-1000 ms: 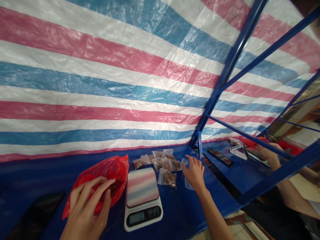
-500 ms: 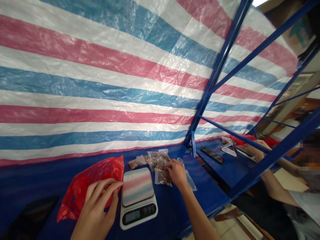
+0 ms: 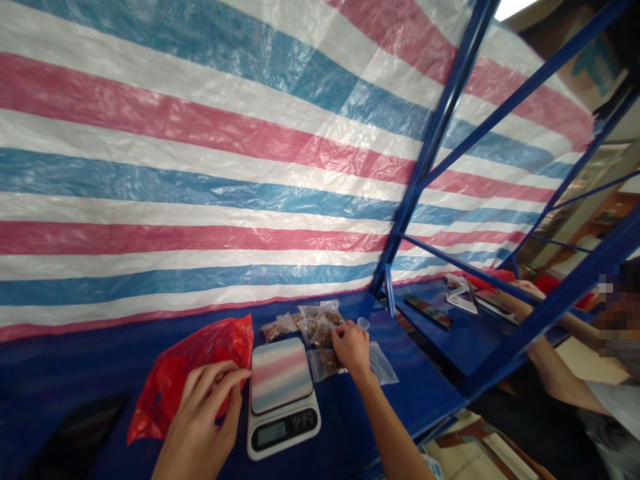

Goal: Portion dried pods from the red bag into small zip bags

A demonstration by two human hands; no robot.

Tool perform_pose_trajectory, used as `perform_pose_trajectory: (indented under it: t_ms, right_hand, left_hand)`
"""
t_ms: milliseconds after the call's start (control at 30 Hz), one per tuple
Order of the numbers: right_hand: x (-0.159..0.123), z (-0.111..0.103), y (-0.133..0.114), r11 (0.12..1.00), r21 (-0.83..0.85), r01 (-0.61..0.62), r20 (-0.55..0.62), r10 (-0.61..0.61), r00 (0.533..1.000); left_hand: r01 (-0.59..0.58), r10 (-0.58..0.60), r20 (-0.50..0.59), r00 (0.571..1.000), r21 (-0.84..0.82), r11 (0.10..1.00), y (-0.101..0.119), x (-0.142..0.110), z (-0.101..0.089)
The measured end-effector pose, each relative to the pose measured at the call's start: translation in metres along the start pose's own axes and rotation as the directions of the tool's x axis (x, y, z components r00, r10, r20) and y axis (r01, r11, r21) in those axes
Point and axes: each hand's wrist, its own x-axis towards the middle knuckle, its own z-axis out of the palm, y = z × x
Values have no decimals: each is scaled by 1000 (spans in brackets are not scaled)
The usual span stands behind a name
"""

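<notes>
My left hand [image 3: 207, 407] hovers at the left edge of a white digital kitchen scale [image 3: 285, 427], fingers loosely bent and apart, with nothing in them. The scale's metal plate is bare and its display is lit. Behind this hand lies a crumpled red plastic bag [image 3: 170, 373]. At the right of a small heap of zip bags [image 3: 310, 325] with brown dried contents, my right hand [image 3: 354, 350] has its fingers closed down at a front zip bag [image 3: 324, 363]; the fingertips are partly hidden. An empty-looking clear zip bag [image 3: 384, 365] lies just right of that hand.
A small clear cup [image 3: 363, 324] stands behind my right hand. A dark flat object [image 3: 75, 433] lies at the left. Blue metal posts [image 3: 425, 167] and striped sheeting [image 3: 200, 167] border the table. At the right, a co-worker's arm [image 3: 555, 373] reaches over another blue table with a phone [image 3: 427, 312].
The front zip bag has shifted and turned slightly under my right hand. My left hand stays by the scale. The whole view has moved a little.
</notes>
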Motion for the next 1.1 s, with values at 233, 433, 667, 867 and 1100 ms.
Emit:
perform_pose_trajectory:
  t_ms: [233,433,667,867,1100]
  right_hand:
    - [-44,-32,-63,822,567,58,39,-96,995]
    - [-102,-35,-138,495,867,-62,266,-354,896]
    - [-108,-24,-147,344,860,-375,491,-365,791]
    - [-112,-13,-143,332,848,-413,524,-413,745]
    - [-116,-9,-142,521,802,-292,496,-310,811]
  left_hand:
    - [77,-48,147,988,-204,976,33,1,-1]
    - [499,-425,260,867,-463,733,50,0,5]
    - [637,-520,395,757,-620,457,40,4,-3]
    - [667,-515,435,738,-581,465,33,2,-11]
    - [591,-460,427,779,-253,766,32,-1,-16]
